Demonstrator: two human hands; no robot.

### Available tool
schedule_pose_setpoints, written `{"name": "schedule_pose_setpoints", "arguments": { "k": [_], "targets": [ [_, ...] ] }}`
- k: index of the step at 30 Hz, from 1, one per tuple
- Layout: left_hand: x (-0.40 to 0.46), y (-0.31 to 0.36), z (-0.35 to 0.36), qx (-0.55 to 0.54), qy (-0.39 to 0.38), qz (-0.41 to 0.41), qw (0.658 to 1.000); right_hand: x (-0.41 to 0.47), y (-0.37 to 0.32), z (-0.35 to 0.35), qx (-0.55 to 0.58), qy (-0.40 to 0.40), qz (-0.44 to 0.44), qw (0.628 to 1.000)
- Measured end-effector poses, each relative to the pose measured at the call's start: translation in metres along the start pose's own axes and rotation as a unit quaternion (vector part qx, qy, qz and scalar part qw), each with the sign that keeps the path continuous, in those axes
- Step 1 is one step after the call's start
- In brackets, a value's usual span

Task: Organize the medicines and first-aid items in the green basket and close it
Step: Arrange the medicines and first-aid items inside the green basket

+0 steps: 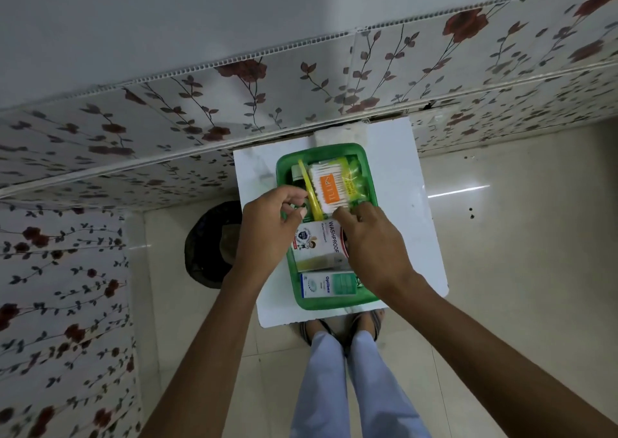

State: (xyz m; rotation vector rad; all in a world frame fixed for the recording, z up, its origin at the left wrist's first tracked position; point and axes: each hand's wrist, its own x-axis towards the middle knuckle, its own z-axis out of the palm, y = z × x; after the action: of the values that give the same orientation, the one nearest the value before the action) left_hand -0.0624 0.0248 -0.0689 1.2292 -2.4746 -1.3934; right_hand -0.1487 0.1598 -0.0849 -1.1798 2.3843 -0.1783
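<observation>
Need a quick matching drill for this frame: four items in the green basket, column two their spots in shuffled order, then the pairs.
Column one:
1. cotton swab pack
2. Washproof box
3. Optibez box
4. yellow strip

Column two:
A. near end of the green basket, closest to the person
B. far end, orange label on top
C. middle, between the two hands
D. along the left side of the swabs

Pairs: 1-B, 2-C, 3-A, 4-D

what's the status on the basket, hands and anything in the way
Both hands over green basket: left hand pinched, contents unclear; right hand fingers on cotton swab pack. No lid visible.
</observation>
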Motion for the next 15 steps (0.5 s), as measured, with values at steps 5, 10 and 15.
{"name": "schedule_pose_setpoints", "arguments": {
  "k": [5, 10, 15],
  "targets": [
    [0.011, 0.009, -0.004, 0.021, 0.033, 0.038, 0.999, 0.02, 0.005, -0.023, 0.019, 0.088, -0.055, 0.994],
    [0.041, 0.011, -0.013, 0.067, 0.067, 0.067, 0.993, 0.116, 0.048, -0.051, 0.103, 0.149, -0.021, 0.983],
    [0.046, -0.006, -0.011, 0.115, -0.006, 0.016, 0.993, 0.161, 0.078, -0.043, -0.029, 0.013, -0.123, 0.992]
  ]
}}
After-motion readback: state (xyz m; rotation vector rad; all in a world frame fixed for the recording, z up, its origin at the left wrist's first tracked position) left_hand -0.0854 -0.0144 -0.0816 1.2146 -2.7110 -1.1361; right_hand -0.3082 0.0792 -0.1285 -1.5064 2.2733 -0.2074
